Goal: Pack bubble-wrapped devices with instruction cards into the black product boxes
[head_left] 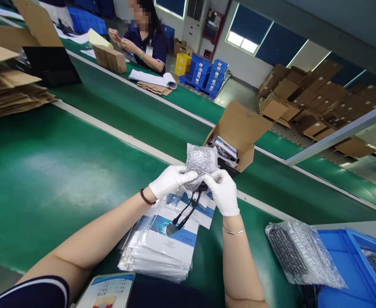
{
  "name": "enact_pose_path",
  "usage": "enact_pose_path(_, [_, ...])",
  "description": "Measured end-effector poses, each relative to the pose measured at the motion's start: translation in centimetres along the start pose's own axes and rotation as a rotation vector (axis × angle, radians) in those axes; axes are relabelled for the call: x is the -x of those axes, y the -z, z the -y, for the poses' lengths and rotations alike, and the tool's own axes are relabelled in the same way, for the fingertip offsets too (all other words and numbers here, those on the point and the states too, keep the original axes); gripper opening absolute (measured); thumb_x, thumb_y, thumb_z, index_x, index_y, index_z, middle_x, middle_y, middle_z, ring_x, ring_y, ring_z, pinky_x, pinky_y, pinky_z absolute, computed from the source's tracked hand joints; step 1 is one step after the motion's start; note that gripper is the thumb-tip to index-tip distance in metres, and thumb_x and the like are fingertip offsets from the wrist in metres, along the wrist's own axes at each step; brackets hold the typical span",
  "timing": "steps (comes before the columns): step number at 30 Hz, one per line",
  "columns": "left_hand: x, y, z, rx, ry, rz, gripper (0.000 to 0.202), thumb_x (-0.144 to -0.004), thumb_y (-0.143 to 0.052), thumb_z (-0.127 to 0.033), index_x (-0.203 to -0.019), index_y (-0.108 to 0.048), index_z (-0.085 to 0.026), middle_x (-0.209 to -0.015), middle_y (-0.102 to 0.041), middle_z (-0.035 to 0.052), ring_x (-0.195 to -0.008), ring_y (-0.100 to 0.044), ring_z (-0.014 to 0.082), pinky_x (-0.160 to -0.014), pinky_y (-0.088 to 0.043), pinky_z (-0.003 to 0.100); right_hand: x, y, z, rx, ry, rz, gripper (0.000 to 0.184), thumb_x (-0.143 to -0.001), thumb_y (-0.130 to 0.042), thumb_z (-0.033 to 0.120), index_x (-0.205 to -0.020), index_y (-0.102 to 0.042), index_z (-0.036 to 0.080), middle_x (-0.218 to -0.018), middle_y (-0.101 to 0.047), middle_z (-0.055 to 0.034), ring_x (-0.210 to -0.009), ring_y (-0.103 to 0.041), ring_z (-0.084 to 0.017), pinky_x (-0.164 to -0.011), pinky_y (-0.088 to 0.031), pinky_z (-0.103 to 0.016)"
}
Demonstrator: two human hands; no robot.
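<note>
Left hand [170, 180] and right hand [223, 192] both pinch a bubble-wrap pouch [201, 161] (cable [188, 211] dangling) — booklet [171, 244] print unreadable.

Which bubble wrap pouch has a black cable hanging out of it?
The pouch held up by the left hand and right hand; another pouch lies flat by the blue crate.
</note>
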State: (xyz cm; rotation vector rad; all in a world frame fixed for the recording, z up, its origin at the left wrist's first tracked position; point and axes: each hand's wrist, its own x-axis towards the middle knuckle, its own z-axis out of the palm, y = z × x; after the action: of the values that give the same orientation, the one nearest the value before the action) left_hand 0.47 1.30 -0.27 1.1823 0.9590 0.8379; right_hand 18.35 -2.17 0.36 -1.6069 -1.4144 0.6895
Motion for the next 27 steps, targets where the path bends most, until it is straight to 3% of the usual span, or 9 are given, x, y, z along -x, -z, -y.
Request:
enact_pose_path(5, [0.4,-0.1,-0.9,-0.122,-0.020,0.008,0.039,-0.069,-0.070,-0.051,-0.066,-0.062,-0.013,-0.061,-0.057,-0.0013,-0.060,-0.050,0.0126,-0.056,-0.043,0.024,0.0,0.0,0.2,-0.032,0.001,-0.024,0.036,-0.070,-0.071,0.049,-0.063,-0.048,0.021,-0.059,-0.049,0.0066,-0.059,-0.044,-0.012,-0.059,-0.037,-0.026])
enact_pose_path(14, [0.2,0.0,-0.2,0.075,0.065,0.088,0.035,-0.070,-0.076,-0.045,-0.075,-0.067,-0.012,-0.064,-0.064,0.0014,-0.059,-0.057,0.0145,-0.058,-0.050,0.027,0.0,0.1,0.1,-0.088,-0.036,-0.012,0.036,-0.067,-0.075,0.045,-0.061,-0.050,0.020,-0.058,-0.048,0.0071,-0.059,-0.043,-0.011,-0.060,-0.037,-0.026])
enact_pose_path(17, [-0.1,0.3,0.4,0.324,0.142,0.236,0.034,-0.067,-0.081,-0.035,-0.087,-0.071,-0.009,-0.077,-0.071,0.0078,-0.068,-0.064,0.0187,-0.063,-0.053,0.030,0.1,-0.4,0.2,-0.438,-0.078,0.004,0.032,-0.064,-0.079,0.042,-0.076,-0.058,0.021,-0.068,-0.057,0.0061,-0.064,-0.052,-0.012,-0.065,-0.043,-0.027])
enact_pose_path(19, [-0.4,0.4,0.9,0.554,0.171,0.275,0.032,-0.067,-0.080,-0.028,-0.091,-0.072,-0.009,-0.085,-0.073,0.0098,-0.074,-0.066,0.0204,-0.069,-0.054,0.031,0.1,-0.5,0.4,-0.805,-0.109,0.045,0.041,-0.066,-0.076,0.046,-0.096,-0.061,0.023,-0.090,-0.067,0.0009,-0.083,-0.062,-0.017,-0.079,-0.049,-0.032])
enact_pose_path(21, [-0.8,0.5,1.5,0.740,0.152,0.204,0.022,-0.071,-0.076,-0.024,-0.088,-0.072,-0.011,-0.086,-0.074,0.0086,-0.078,-0.067,0.0203,-0.075,-0.055,0.031,0.0,-0.5,0.7,-1.097,-0.175,0.124,0.050,-0.072,-0.067,0.059,-0.108,-0.060,0.025,-0.115,-0.067,-0.0055,-0.106,-0.061,-0.023,-0.093,-0.048,-0.042])
enact_pose_path(23, [-1.3,0.6,2.0,0.831,0.085,0.117,0.014,-0.075,-0.071,-0.023,-0.084,-0.071,-0.012,-0.086,-0.074,0.0079,-0.084,-0.068,0.0205,-0.084,-0.055,0.033,-0.2,-0.4,0.8,-1.265,-0.254,0.196,0.058,-0.076,-0.054,0.071,-0.109,-0.062,0.024,-0.125,-0.064,-0.0102,-0.119,-0.056,-0.027,-0.101,-0.043,-0.050])
enact_pose_path(27, [-2.1,1.3,2.7,0.668,-0.134,0.037,0.016,-0.072,-0.070,-0.020,-0.085,-0.071,-0.010,-0.092,-0.073,0.0102,-0.092,-0.067,0.0249,-0.093,-0.052,0.042,-0.4,-1.5,0.4,-1.414,-0.306,0.249,0.069,-0.077,-0.046,0.077,-0.109,-0.064,0.018,-0.130,-0.061,-0.0139,-0.126,-0.053,-0.028,-0.106,-0.041,-0.050])
